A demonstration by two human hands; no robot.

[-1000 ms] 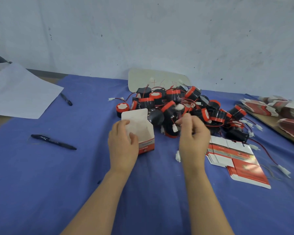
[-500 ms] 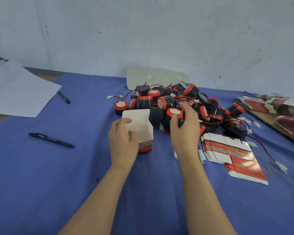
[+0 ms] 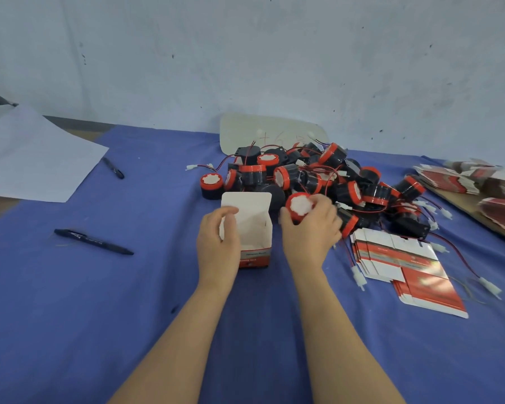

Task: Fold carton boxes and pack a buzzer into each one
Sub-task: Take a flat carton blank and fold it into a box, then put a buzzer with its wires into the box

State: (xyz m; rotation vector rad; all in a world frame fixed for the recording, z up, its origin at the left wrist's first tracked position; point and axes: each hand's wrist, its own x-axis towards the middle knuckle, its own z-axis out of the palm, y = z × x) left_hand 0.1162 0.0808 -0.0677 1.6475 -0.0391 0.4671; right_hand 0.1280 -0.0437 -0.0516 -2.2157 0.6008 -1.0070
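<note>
1. Blue cloth [image 3: 70,330]: covers the table; two bare forearms reach in from 6 o'clock.
2. Left hand [image 3: 217,246]: fingers and thumb curled round the left wall of the box, gripping it.
3. Box [image 3: 254,225]: small carton, white with a red band at its base. It stands upright on the cloth at mid-table, top open, lid flap raised at its far side.
4. Right hand [image 3: 309,231]: just beside the box at its 3 o'clock, fingers closed round one buzzer.
5. Buzzer [image 3: 299,206]: black body, red rim, white face tilted toward the camera. It is held near the box's open top, outside it.
6. Flat cartons [image 3: 397,260]: fanned stack, red and white, at 4 o'clock from the box.
7. Pen [image 3: 92,242]: black, lying at 9 o'clock from the box.
8. Heap of buzzers [image 3: 347,182]: black and red, with red wires and white plugs, at 1 o'clock.
9. Second pen [image 3: 113,168] and sheet of paper [image 3: 32,161]: at 10 o'clock.
10. More cartons [image 3: 449,179]: piled at 2 o'clock, by the table's right edge.
11. Pale board [image 3: 263,132]: behind the heap, at 12 o'clock, against the wall.
</note>
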